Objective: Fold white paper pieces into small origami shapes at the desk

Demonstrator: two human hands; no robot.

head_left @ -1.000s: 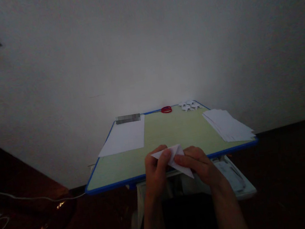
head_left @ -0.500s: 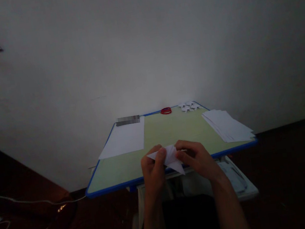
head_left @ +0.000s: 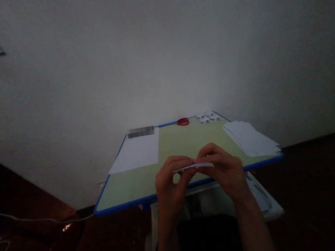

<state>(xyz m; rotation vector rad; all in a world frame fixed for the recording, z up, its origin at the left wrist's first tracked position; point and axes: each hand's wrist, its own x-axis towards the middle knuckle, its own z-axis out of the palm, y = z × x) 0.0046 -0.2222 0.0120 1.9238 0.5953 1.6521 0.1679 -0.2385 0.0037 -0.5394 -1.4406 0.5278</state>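
At the near side of the counter (head_left: 185,143), I see the folded paper (head_left: 205,164) held edge-on; my left hand (head_left: 169,182) and right hand (head_left: 228,171) pinch it, each grip closed near its middle.

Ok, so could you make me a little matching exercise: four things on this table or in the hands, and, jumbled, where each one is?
Things:
1. Folded paper
2. Scissors
3. Fanned stack of white paper
4. Small folded paper shapes

Places:
A. Far right corner of the table
B. Pinched between left hand and right hand
C. Toward the table's near right corner
D. Far edge, near the middle

Pairs: 1-B, 2-D, 3-C, 4-A
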